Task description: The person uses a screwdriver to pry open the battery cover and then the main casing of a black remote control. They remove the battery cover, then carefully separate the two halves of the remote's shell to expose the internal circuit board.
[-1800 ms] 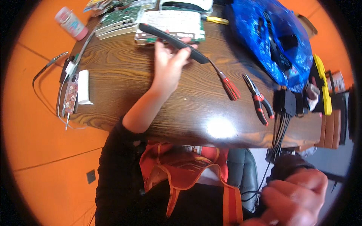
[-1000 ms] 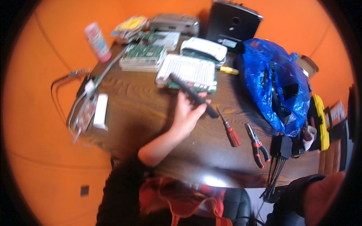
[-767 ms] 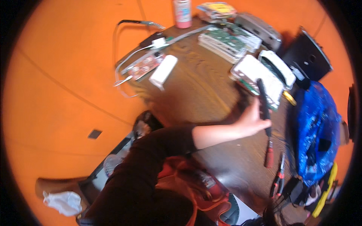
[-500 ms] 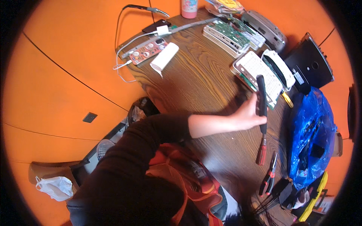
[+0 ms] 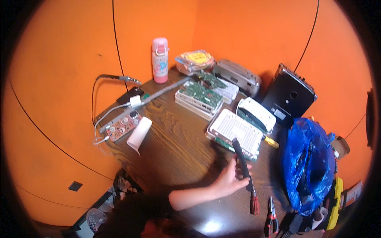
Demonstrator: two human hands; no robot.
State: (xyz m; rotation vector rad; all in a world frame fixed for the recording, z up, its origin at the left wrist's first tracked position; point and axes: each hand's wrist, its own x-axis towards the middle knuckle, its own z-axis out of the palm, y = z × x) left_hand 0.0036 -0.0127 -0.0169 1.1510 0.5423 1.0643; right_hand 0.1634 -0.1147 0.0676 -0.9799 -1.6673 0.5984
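Observation:
From the lower left my left forearm, in a dark sleeve, reaches over the wooden table (image 5: 174,158). My left hand (image 5: 229,178) is closed round a long black-handled tool (image 5: 242,164), thumb on the near side. Its far end overlaps the edge of a white perforated panel on a green circuit board (image 5: 242,129). In line with its lower end is a red screwdriver handle (image 5: 254,205) with a short metal shaft; I cannot tell whether the two are joined. Red-handled long-nose pliers (image 5: 271,218) lie just right of it. My right hand is out of view.
Stacked circuit boards (image 5: 198,97) sit farther back, near a pink bottle (image 5: 160,63) and a grey device (image 5: 238,75). A black box (image 5: 289,97) and blue plastic bag (image 5: 293,166) stand right. A patterned phone (image 5: 124,126), white cable and white tube (image 5: 139,133) lie left.
The view has tilted up, showing more wall and the whole bottle, so things sit lower and mostly farther left. My left hand keeps its hold on the black-handled tool.

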